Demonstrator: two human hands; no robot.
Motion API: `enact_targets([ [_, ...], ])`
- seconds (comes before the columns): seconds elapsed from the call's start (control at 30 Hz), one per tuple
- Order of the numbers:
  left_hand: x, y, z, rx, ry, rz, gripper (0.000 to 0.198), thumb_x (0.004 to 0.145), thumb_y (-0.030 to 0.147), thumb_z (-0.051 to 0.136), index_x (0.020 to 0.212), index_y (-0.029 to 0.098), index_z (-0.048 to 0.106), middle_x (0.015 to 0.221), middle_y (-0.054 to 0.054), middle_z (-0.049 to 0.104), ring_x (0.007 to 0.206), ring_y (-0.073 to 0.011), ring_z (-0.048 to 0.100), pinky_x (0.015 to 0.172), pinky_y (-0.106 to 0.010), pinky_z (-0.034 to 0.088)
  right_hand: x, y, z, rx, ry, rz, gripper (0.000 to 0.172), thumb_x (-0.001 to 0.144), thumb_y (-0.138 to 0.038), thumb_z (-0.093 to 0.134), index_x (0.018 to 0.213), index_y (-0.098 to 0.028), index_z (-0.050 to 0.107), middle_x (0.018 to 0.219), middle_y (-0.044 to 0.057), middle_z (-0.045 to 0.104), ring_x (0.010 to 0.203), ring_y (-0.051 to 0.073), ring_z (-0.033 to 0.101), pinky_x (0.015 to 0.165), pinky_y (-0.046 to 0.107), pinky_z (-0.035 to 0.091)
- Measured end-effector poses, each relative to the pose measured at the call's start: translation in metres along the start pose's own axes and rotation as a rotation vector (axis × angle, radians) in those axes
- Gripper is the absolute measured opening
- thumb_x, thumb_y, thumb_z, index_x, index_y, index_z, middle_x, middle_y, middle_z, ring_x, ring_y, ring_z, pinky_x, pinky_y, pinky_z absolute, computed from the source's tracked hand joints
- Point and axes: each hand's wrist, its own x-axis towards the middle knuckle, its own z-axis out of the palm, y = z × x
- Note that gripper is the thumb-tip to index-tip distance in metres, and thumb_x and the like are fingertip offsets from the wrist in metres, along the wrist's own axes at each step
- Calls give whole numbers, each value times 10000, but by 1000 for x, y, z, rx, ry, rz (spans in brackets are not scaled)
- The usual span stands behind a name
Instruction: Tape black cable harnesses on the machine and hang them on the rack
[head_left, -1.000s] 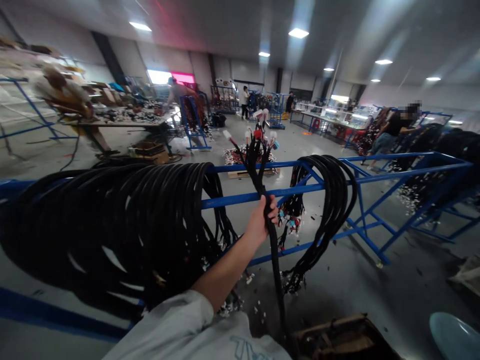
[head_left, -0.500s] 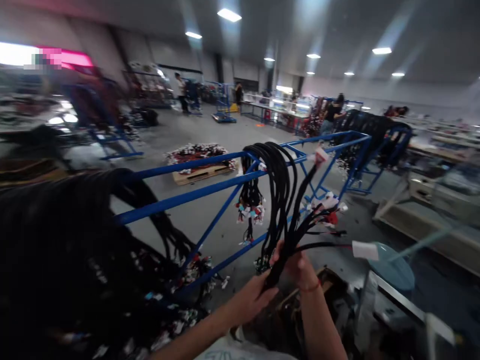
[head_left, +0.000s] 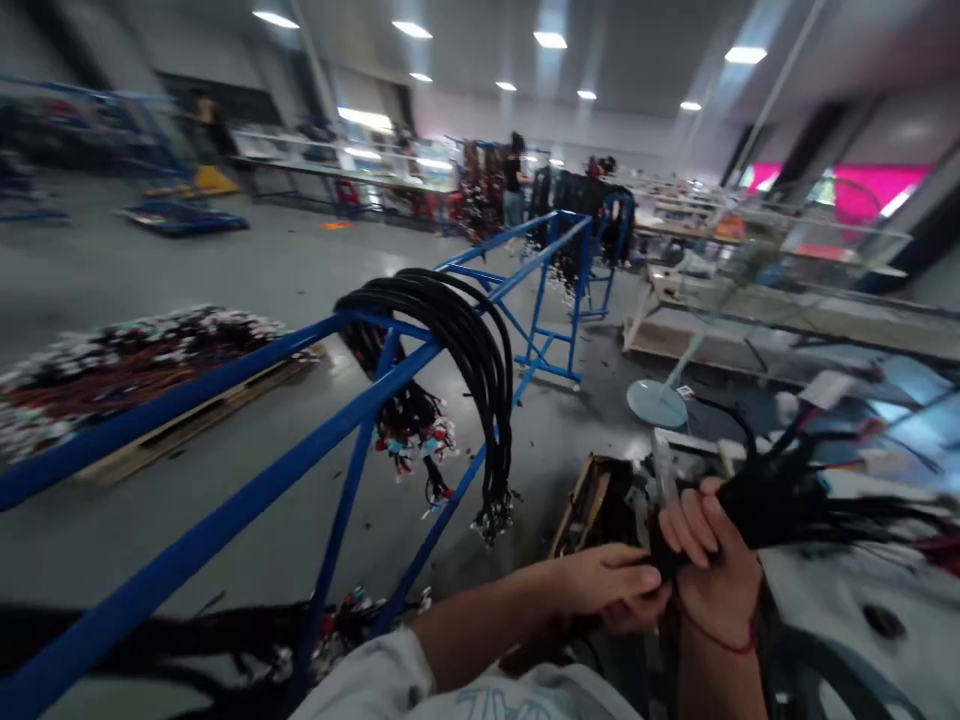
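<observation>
A thick black wire harness [head_left: 772,500] runs through both of my hands at the lower right, its branched ends fanning out to the right. My right hand [head_left: 709,550], with a red cord at the wrist, wraps its fingers around the bundle. Just left of it, my left hand [head_left: 619,585] is closed on the same harness, whose lower end is partly hidden under my hands. A white label [head_left: 825,388] shows among the spread wire ends. To the left, more black harnesses [head_left: 450,310] hang over a blue metal rack [head_left: 300,430].
Wire bundles lie on a wooden pallet [head_left: 202,400] on the left floor. An open cardboard box [head_left: 592,505] stands below my hands. A sewing-machine-like table [head_left: 847,610] is at the right, near a round pale stool-like disc [head_left: 657,402]. A person [head_left: 514,180] stands far off by racks.
My view has swung right. Both hands have carried the harness away from the rack to the right, and its branches now point right instead of up.
</observation>
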Motion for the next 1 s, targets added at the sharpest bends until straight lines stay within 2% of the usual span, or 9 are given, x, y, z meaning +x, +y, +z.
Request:
enact_targets([
  [0.13,10,7,-2,531,75,165,330,880,448,473,1048,181,571,852,-100,583,785,-246,541,760,-370,414,-16,24,-14,-164,632,-177,339,701,-333,826,882,-198,574,538,-112,376,440,45,358,470,169,394],
  [0.23,15,-2,3,515,-184,143,350,923,459,403,1061,162,527,869,-90,581,772,-213,524,741,-342,408,-44,16,-41,-114,807,-149,450,630,-333,858,954,-214,570,589,-94,472,507,73,468,535,207,465],
  [0.33,15,-21,8,312,-626,-118,501,903,660,399,896,173,515,633,22,451,567,-125,392,566,-259,340,-87,-29,-74,69,894,-249,391,672,-352,810,935,-211,558,710,-55,556,618,92,557,631,250,538],
  [0.43,14,-42,15,183,-952,-481,614,760,793,531,753,182,472,551,71,339,485,-84,301,484,-229,279,-143,-90,-108,207,987,-486,267,768,-354,729,861,-194,536,732,-40,564,597,64,536,547,186,509],
  [0.53,18,-57,27,131,-1022,-706,670,651,833,614,728,190,439,551,95,271,457,-58,201,432,-214,203,-193,-132,-143,183,1129,-662,221,804,-285,715,839,-189,520,664,-68,523,464,20,412,405,116,375],
  [0.63,34,-62,44,252,-965,-659,666,666,817,631,773,178,478,570,90,298,479,-56,214,434,-198,183,-226,-148,-175,46,1333,-749,327,769,-269,772,748,-197,454,545,-118,394,382,7,285,357,103,292],
  [0.7,49,-62,61,316,-992,-630,628,704,769,652,821,168,514,587,81,340,483,-56,259,434,-190,220,-237,-154,-193,17,1363,-771,372,756,-276,790,720,-201,428,513,-128,344,370,10,268,352,101,284],
  [0.87,75,-68,132,97,-1129,-808,618,752,753,587,956,170,549,545,84,361,401,-63,224,358,-203,166,-257,-211,-234,186,1093,-766,326,831,-246,703,676,-194,421,488,-134,323,354,-3,248,345,76,265],
  [1.0,99,-99,168,330,-1159,-651,514,677,623,742,846,149,633,555,52,456,484,-82,358,456,-205,285,-293,-275,-293,283,1115,-705,453,976,-367,346,552,-208,320,438,-118,283,314,-32,270,366,78,201],
])
